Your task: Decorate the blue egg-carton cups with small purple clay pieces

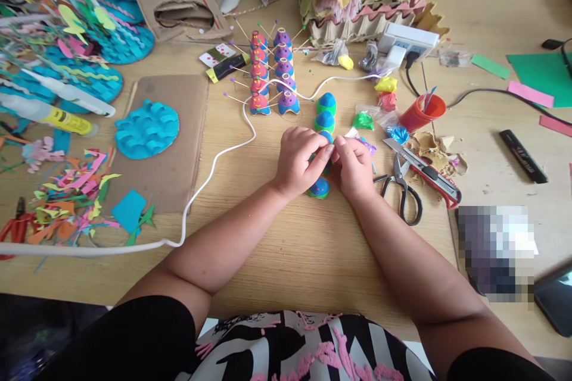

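Blue-and-green domed row (325,122), lying lengthwise away from me.
Left hand (302,161) nearer, overlapping its middle, right hand (355,168) just beside — whether either grip is closed on anything, I can't tell.

At eight o'clock a plain black sleeve (129,339) is covering the left upper arm, ending just above the elbow; at four o'clock a matching sleeve (491,366) is ending likewise. The left forearm (232,244), right forearm (402,250), left hand (299,161) and right hand (355,169) are showing bare. At six o'clock the shirt front (279,351) is displaying bold black and pale grey shapes, while pink markings (328,352) with ragged, drip-like edges are running across it. Toward seven o'clock, fine black speckling is edging the pattern.
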`<state>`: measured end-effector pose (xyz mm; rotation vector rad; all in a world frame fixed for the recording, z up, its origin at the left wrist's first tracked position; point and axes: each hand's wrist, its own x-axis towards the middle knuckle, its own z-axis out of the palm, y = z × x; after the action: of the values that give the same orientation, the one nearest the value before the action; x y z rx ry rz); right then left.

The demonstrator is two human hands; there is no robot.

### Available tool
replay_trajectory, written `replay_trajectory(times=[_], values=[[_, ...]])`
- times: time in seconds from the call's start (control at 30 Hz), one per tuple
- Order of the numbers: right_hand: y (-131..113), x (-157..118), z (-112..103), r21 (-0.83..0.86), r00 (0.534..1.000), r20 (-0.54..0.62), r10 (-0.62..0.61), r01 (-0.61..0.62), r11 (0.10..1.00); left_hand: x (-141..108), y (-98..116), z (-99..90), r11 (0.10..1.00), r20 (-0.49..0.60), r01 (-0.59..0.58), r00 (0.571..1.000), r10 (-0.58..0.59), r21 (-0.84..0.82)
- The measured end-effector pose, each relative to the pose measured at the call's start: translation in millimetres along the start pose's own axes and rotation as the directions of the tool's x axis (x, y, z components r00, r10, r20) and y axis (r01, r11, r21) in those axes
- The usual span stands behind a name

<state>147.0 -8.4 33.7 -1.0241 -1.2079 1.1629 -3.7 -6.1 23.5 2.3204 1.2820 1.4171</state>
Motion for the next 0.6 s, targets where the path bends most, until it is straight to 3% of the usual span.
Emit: replay_trajectory(times=[0.37, 0.6], values=[[-1.1, -0.5, 0.1, -0.009, 1.000, -0.018, -0.001, 0.001, 1.000, -1.6, -1.2, 1.6, 1.000, -0.054, -0.024, 0.998, 0.024, -0.006], [0.2, 0.5, 0.1, -0.030, 0.999, -0.038, 0.009, -0.010, 0.999, -1.8, -2.2, 0.0, 0.999, -0.024, 0.034, 0.999, -0.035, -0.020]])
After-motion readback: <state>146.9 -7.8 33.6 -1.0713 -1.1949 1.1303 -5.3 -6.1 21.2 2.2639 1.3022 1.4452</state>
